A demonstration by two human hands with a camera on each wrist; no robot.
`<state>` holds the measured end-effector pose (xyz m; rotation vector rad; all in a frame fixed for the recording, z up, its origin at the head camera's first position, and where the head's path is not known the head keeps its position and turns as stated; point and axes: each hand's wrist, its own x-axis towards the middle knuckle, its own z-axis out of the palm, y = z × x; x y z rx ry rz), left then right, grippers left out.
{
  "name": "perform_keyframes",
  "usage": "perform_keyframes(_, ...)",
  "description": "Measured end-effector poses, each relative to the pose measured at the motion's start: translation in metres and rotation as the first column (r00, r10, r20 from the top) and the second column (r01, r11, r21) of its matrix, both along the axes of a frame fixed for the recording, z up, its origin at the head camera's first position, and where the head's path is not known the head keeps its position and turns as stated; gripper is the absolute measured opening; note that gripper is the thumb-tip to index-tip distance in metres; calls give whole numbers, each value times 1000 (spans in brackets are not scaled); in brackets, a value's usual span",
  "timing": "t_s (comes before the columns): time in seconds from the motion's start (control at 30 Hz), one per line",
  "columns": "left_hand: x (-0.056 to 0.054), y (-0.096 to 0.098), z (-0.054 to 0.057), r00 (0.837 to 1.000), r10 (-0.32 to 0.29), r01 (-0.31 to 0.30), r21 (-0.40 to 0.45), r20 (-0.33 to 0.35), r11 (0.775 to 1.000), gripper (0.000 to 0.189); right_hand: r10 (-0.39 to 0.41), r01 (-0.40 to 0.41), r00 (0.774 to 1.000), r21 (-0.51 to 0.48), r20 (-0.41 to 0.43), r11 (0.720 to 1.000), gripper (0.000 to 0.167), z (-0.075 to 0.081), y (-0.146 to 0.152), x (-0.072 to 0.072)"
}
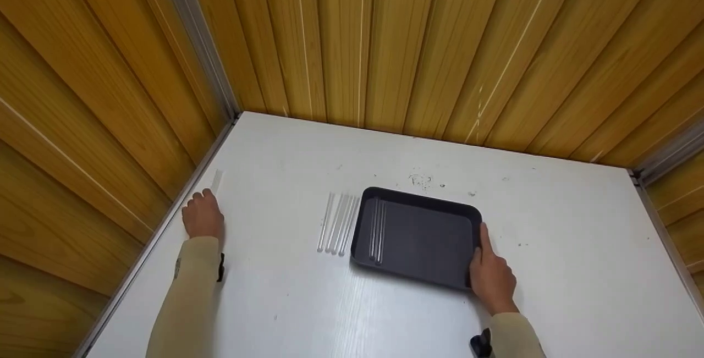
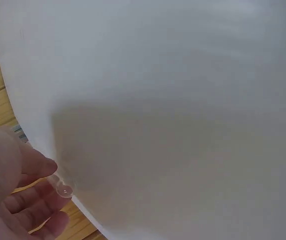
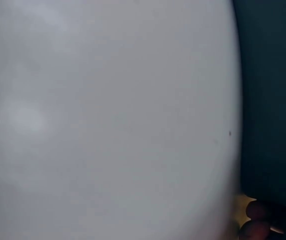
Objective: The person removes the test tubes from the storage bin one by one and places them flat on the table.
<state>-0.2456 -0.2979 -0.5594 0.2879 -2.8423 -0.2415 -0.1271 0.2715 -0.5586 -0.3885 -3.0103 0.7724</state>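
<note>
At the table's left edge my left hand (image 1: pixel 202 215) pinches a clear glass test tube (image 1: pixel 216 181), whose far part sticks out past the fingers. Its rounded end (image 2: pixel 64 190) shows between thumb and fingers in the left wrist view. My right hand (image 1: pixel 493 281) grips the right side of a dark grey rectangular tray (image 1: pixel 429 237), thumb and fingers at the rim. A few test tubes (image 1: pixel 378 231) lie side by side inside the tray, at its left end. Several more test tubes (image 1: pixel 336 225) lie in a row on the table, just left of the tray.
The white table (image 1: pixel 275 292) carries dark specks and a scuffed patch (image 1: pixel 421 180) behind the tray. Wood-patterned panels (image 1: pixel 341 44) wall the table in at the back and both sides, with metal posts (image 1: pixel 203 44) at the corners.
</note>
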Motion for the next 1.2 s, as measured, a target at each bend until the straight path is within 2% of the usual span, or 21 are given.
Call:
perform_keyframes(0.2, 4, 17, 2, 998, -49, 53, 141, -35, 989, 24, -5, 5, 1000, 9, -3, 1000, 58, -1, -1, 0)
perform_keyframes(0.37, 11, 41, 4, 991, -126, 132, 221, -42, 966, 28, -6, 6, 1000, 13, -2, 1000, 58, -1, -1, -2)
perform_keyframes(0.57, 24, 80, 10, 979, -196, 167, 335, 56, 927, 31, -4, 4, 1000, 14, -13, 1000, 58, -1, -1, -2)
perform_keyframes(0.77, 35, 121, 14, 957, -259, 197, 369, 127, 909, 36, 2, -2, 1000, 9, -13, 1000, 58, -1, -1, -2)
perform_keyframes(0.97, 44, 152, 15, 937, -329, 262, 380, 122, 887, 35, -3, 3, 1000, 19, -17, 1000, 58, -2, 0, -3)
perform_keyframes(1.2, 51, 172, 13, 918, -382, 311, 409, 104, 858, 31, -1, 1, 1000, 14, -10, 1000, 58, -3, 0, -1)
